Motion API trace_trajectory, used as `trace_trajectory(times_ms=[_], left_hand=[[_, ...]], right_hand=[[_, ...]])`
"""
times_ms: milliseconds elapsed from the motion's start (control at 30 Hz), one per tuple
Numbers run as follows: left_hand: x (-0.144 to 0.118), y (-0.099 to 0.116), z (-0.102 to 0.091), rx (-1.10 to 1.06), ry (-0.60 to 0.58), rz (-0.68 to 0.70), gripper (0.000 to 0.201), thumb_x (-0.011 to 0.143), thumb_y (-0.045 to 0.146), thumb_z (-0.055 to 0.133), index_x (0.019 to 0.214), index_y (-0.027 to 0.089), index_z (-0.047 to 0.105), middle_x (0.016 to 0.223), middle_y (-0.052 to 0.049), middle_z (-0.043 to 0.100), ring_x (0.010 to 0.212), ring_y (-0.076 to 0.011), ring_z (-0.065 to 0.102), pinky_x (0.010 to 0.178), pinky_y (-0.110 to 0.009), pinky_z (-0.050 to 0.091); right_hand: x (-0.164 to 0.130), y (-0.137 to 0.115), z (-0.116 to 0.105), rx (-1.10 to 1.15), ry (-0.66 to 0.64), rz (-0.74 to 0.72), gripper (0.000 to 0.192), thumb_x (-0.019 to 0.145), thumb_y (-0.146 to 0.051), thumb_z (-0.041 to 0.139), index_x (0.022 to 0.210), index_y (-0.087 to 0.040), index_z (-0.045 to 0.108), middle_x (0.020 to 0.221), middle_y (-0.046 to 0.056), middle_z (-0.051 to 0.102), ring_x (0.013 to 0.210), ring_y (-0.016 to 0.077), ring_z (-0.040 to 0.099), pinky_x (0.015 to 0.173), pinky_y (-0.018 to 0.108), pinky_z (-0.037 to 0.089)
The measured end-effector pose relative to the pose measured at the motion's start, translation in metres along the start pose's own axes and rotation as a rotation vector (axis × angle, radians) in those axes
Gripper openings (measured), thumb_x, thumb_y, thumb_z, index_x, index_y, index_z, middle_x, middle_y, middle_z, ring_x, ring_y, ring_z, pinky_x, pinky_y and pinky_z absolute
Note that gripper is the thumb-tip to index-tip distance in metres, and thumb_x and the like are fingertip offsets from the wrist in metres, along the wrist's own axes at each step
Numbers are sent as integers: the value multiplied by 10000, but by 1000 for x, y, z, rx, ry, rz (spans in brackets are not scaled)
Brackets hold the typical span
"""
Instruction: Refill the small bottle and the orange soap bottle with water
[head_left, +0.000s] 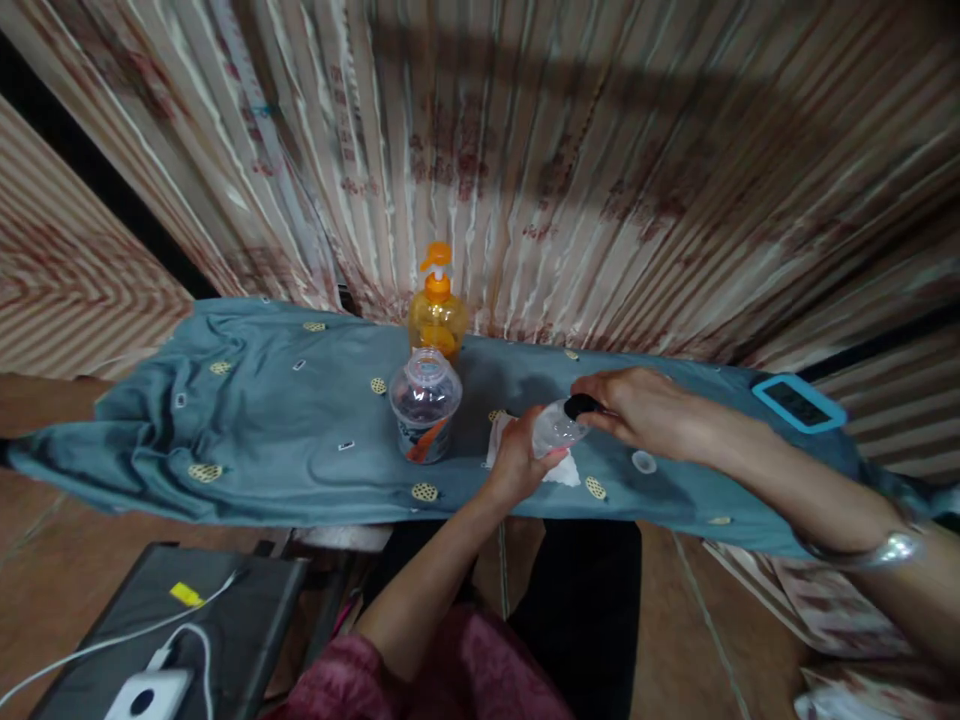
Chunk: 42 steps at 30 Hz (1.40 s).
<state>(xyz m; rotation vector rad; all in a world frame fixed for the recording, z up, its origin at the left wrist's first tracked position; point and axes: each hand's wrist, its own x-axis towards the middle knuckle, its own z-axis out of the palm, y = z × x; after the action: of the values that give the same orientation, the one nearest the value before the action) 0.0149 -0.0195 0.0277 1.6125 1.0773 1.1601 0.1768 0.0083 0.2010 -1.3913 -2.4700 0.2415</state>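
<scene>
My left hand (517, 460) is closed around a small clear plastic bottle (556, 426), tilted with its top end to the right. My right hand (645, 408) pinches a small black object (582, 405) at that end of the bottle; its kind I cannot make out. White tissue (564, 470) lies under the bottle and my left hand. A small translucent cap (643, 462) rests on the cloth below my right hand. Left of my hands stands a clear plastic tub with a domed lid (425, 405), and behind it an orange pump bottle (437, 312).
A blue-green patterned cloth (277, 400) covers the narrow table. A blue-framed digital timer or clock (799, 402) sits at its right end. Striped curtains (480, 180) hang close behind. At lower left, a dark stool-like surface (247, 600) carries a white device (150, 695) with cables.
</scene>
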Motion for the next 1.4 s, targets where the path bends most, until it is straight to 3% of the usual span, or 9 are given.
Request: trace_trajectory(times_ms=[133, 200, 300, 400, 500, 700, 1000, 1167, 1400], left_hand=[[0, -2, -3, -36, 3, 1, 573, 807, 236, 840, 1347, 200, 650, 1271, -99, 795, 1173, -310, 742, 1061, -432, 575], [1, -3, -4, -48, 12, 6, 571, 813, 267, 842, 1348, 207, 650, 1243, -83, 801, 1131, -300, 753, 1024, -422, 589], [1, -3, -7, -57, 8, 27, 559, 816, 304, 848, 1330, 202, 652, 1218, -85, 806, 1115, -301, 760, 993, -411, 598], [1, -3, -9, -37, 12, 19, 565, 807, 304, 851, 1325, 194, 654, 1202, -93, 811, 1104, -308, 766, 983, -416, 600], [2, -3, -9, -13, 26, -10, 596, 788, 295, 863, 1339, 202, 656, 1232, -95, 811, 1144, -320, 758, 1019, -438, 590], [4, -2, -10, -10, 14, -2, 596, 786, 282, 849, 1342, 190, 655, 1276, -115, 804, 1174, -334, 748, 1059, -477, 576], [5, -4, -9, -14, 43, 21, 594, 781, 255, 848, 1340, 206, 653, 1263, -96, 811, 1169, -308, 767, 1047, -436, 591], [6, -4, -11, 28, 31, 36, 555, 800, 302, 844, 1316, 209, 661, 1200, -74, 825, 1103, -290, 779, 972, -397, 607], [5, -10, -10, 86, 55, 67, 565, 802, 323, 849, 1319, 205, 655, 1195, -80, 825, 1097, -298, 780, 979, -401, 600]], right_hand=[[5, -19, -11, -287, -243, 105, 350, 991, -459, 675, 771, -197, 748, 595, 98, 681, 692, 337, 756, 646, 391, 487], [6, -30, -21, -325, -325, 120, 343, 1005, -439, 682, 1013, -119, 803, 873, 185, 812, 939, 389, 813, 759, 413, 550], [7, -42, -31, -311, -414, 75, 470, 956, -233, 750, 1420, -186, 692, 1377, 132, 781, 1286, 284, 743, 973, 321, 535], [8, -48, -31, -363, -456, 115, 290, 1038, -254, 625, 1250, -119, 770, 1184, 182, 826, 1158, 325, 790, 883, 356, 533], [11, -47, -28, -424, -433, 178, 485, 1090, -440, 530, 1091, -35, 795, 972, 265, 808, 1044, 412, 802, 792, 414, 523], [11, -44, -32, -365, -449, 85, 305, 995, -246, 692, 1295, -210, 734, 1238, 68, 805, 1133, 203, 752, 944, 335, 542], [17, -53, -25, -466, -459, 265, 397, 1091, -509, 550, 1046, -173, 758, 1025, 64, 790, 1012, 209, 757, 955, 440, 589], [10, -50, -27, -391, -469, 197, 301, 1060, -387, 645, 1268, -178, 707, 1064, 39, 783, 1007, 198, 753, 949, 418, 592], [7, -48, -10, -277, -354, 244, 209, 1057, -357, 622, 1084, -175, 721, 931, 16, 727, 876, 181, 693, 876, 391, 553]])
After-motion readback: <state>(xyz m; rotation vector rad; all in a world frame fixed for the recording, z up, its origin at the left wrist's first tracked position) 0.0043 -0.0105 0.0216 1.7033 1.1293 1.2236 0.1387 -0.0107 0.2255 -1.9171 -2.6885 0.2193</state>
